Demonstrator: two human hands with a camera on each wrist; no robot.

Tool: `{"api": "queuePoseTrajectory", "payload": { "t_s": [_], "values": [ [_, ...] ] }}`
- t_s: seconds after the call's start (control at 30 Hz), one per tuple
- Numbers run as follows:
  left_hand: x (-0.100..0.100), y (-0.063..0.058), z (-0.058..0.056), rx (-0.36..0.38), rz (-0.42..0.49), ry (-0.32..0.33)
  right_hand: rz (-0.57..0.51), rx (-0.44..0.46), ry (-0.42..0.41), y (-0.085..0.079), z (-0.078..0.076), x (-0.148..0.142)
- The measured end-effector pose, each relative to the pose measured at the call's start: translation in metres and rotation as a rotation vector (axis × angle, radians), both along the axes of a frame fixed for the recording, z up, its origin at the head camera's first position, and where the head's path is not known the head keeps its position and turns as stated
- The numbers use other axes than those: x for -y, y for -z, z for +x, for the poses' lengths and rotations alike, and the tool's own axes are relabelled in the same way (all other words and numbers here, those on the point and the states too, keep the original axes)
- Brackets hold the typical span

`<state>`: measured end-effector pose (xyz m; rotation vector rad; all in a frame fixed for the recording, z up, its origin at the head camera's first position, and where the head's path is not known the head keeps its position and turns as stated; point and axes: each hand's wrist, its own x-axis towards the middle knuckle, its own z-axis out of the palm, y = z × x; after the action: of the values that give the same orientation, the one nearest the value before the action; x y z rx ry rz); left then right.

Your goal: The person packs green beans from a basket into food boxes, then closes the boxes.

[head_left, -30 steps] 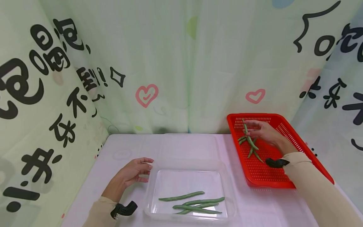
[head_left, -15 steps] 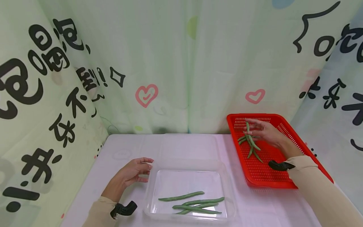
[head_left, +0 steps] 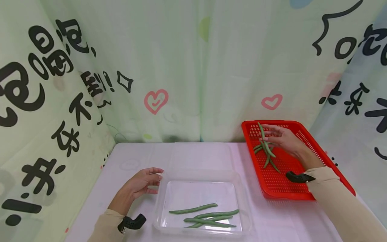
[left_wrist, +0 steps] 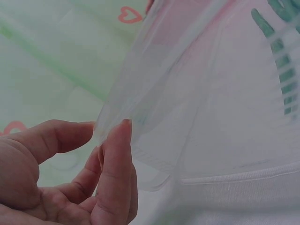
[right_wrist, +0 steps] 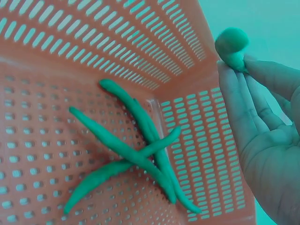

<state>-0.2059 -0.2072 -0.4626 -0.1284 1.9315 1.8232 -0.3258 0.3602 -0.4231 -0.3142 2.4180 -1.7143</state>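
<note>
My right hand (head_left: 285,143) is over the red basket, pinching one green bean (head_left: 261,130) between thumb and fingertips. The right wrist view shows this held bean end-on, raised beside the basket wall. Several more green beans (right_wrist: 110,143) lie crossed on the basket floor beneath it. On the left, my left hand (head_left: 145,183) grips the side rim of a clear plastic container (head_left: 199,175), thumb on one face and fingers on the other in the left wrist view. Several green beans (head_left: 193,210) rest on the container's floor, some of them crossing.
The red perforated basket (head_left: 288,195) stands at the right of the white-covered table (head_left: 139,154), set at an angle. A printed curtain (head_left: 181,60) closes off the back and both sides. Black wrist cameras (head_left: 297,177) sit on both wrists.
The right hand has shifted slightly right, and the held bean has risen a little, its far end now reaching the basket's back rim. My left hand and the container stay still.
</note>
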Motion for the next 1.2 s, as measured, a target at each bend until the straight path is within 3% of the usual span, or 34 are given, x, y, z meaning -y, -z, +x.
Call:
{"api": "queuePoseTrajectory", "payload": {
  "t_s": [0.63,1.0,1.2],
  "values": [
    [0.000,0.000,-0.001,0.002,0.007,-0.002,0.088,-0.025,-0.067,-0.027,0.014,0.028],
    [0.001,0.001,-0.002,-0.007,0.013,0.003,-0.011,-0.015,-0.125,-0.038,0.024,0.043],
    [0.001,0.002,-0.002,-0.009,0.008,0.006,0.001,-0.032,-0.162,-0.040,0.028,0.050]
  ]
}}
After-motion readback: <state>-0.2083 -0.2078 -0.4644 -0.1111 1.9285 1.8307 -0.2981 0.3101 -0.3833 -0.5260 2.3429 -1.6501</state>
